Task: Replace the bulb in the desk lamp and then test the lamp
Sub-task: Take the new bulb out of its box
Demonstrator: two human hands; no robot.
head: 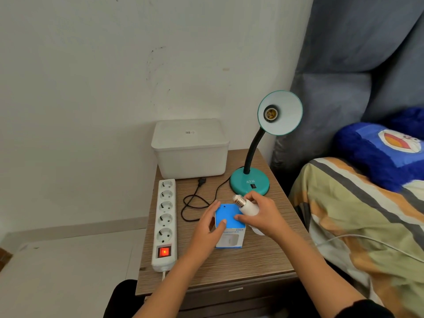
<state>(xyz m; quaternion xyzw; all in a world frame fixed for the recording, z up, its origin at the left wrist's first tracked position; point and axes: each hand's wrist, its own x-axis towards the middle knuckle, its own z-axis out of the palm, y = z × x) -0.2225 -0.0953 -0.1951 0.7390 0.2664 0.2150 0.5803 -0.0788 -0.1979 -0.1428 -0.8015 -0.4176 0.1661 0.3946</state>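
Resting in the right hand, the white plastic-bodied light bulb with its ribbed metal screw base sits just in front of the teal desk lamp's round base, screw end pointing up and away from the person. The fingers wrap the white body while the thumb lies along its near side, so the threads stay bare. That looks like the right place to hold it: the body gives a broad, smooth surface, and the metal cap has to stay free to enter the socket. It is probably light, and stiff enough to turn without flexing, but the smooth shell may slip in a loose grip, and a drop onto the wooden nightstand top could crack it.

The left hand is spread over the small blue-and-white cardboard box, just nearer the person than the lamp base, with the thumb on the blue top and the fingers curled round its left side; it steadies the box rather than lifting it, as far as I can judge.

Above the base, the black gooseneck carries the teal shade, tilted toward the camera, and its brass socket is empty. The lamp's black plug lies loose left of the base, unplugged. Farther left runs the white power strip, its red switch lit. Behind and left of the base stands a white lidded plastic tub.
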